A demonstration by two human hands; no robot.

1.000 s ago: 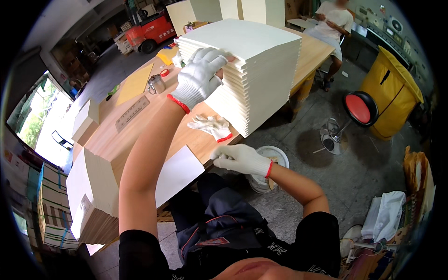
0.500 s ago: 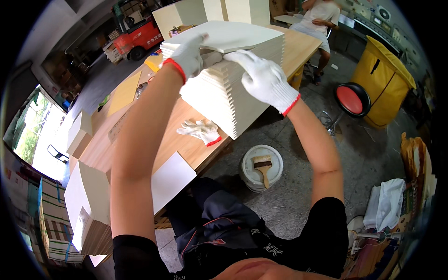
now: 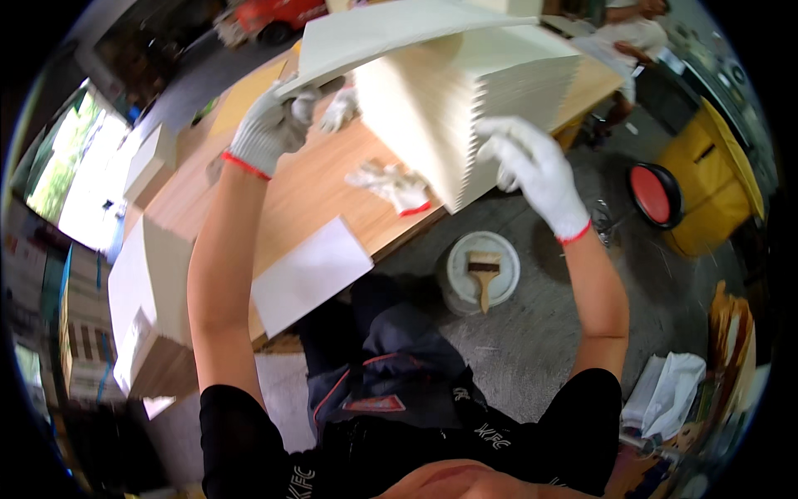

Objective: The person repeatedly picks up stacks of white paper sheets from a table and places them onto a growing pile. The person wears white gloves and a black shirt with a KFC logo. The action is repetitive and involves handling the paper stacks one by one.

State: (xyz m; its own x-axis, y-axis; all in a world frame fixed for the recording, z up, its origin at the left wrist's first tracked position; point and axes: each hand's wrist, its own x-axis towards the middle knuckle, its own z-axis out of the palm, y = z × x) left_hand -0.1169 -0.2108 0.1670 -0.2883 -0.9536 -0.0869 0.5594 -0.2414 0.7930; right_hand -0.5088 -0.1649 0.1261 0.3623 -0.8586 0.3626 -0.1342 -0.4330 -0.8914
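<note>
My left hand (image 3: 278,125), in a white knit glove with a red cuff, pinches the near left corner of a white board (image 3: 399,33). The board is lifted and bowed above a tall stack of similar white boards (image 3: 532,87) with stepped edges. Off the right side of the stack is my right hand (image 3: 536,175), gloved the same way. Its fingers are loosely bent and apart, with nothing in them. A loose white glove (image 3: 391,185) lies on the wooden table (image 3: 312,179) between my arms, and another glove (image 3: 339,110) lies beside the stack.
A white sheet (image 3: 312,274) lies on the table's near edge. White board stacks (image 3: 150,274) stand at the left. A lidded bucket (image 3: 460,287) with a flat brush (image 3: 484,270) on it stands on the floor. A yellow bag (image 3: 706,187) and a seated person (image 3: 628,46) are at the right.
My left hand has moved left and toward me, drawing the top board off to the left and lifting it. My right hand has come off the stack's corner and lowered to the right.
</note>
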